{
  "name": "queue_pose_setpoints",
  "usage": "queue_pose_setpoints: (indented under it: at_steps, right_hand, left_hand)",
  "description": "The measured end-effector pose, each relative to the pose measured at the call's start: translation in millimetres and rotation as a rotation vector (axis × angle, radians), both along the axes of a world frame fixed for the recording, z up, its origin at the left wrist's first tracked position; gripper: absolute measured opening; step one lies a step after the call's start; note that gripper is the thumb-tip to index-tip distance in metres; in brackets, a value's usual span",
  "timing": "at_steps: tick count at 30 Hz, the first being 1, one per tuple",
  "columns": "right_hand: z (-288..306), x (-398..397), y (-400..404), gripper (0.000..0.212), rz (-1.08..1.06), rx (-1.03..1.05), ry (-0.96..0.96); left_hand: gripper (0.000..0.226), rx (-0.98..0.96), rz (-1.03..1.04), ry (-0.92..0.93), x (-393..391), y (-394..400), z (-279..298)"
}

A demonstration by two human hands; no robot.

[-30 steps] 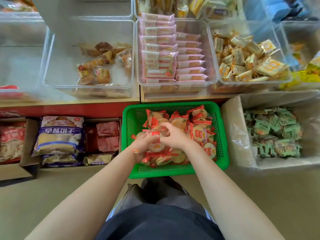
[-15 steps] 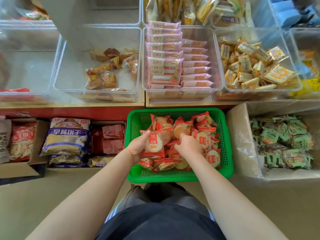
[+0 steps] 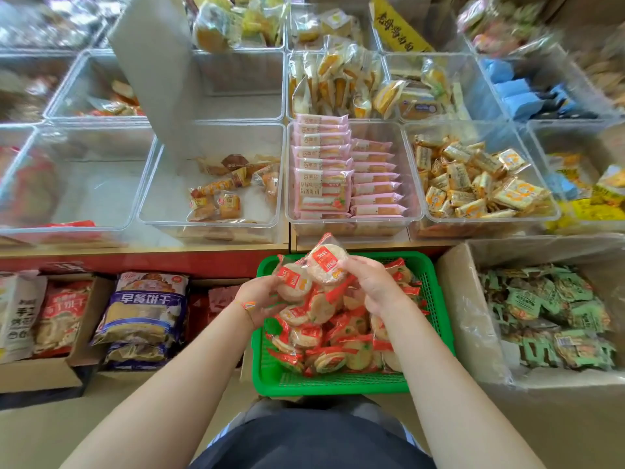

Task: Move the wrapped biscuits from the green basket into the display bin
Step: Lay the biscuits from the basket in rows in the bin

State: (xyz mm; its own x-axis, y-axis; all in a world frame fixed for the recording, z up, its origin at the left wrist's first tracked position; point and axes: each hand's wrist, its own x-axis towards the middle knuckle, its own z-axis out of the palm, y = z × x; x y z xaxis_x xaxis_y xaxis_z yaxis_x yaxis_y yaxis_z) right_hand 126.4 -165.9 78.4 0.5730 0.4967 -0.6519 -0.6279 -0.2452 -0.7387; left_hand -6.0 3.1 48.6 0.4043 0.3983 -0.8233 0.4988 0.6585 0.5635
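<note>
At lower centre of the frame we see the green basket, heaped with wrapped biscuits. Above its far rim, the left hand grips one packet with curled fingers; the right hand pinches a second packet. A clear display bin sits at centre left, well apart.
</note>
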Motion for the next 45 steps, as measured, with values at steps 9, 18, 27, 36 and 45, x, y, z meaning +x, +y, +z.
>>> queue_pose_setpoints:
  at_steps: [9,18,27,36,45]
  right_hand:
    - [-16,-28,9,0.059,-0.138,0.141,0.231]
    - [20,-68,70,0.047,-0.131,0.173,0.203]
    - [31,-166,235,0.045,-0.257,0.331,0.227]
    - [52,-248,391,0.026,-0.213,0.285,0.166]
    - [70,-216,469,0.019,0.037,-0.365,-0.736]
  left_hand:
    - [0.035,-0.183,-0.155,-0.203,-18,14,25]
    - [0.037,-0.227,-0.273,-0.324,-57,68,38]
    - [0.041,-0.096,-0.617,-0.292,-174,229,48]
    - [0.028,0.366,-0.235,-0.312,-249,430,86]
    - [0.024,0.822,-0.212,-0.204,-221,486,60]
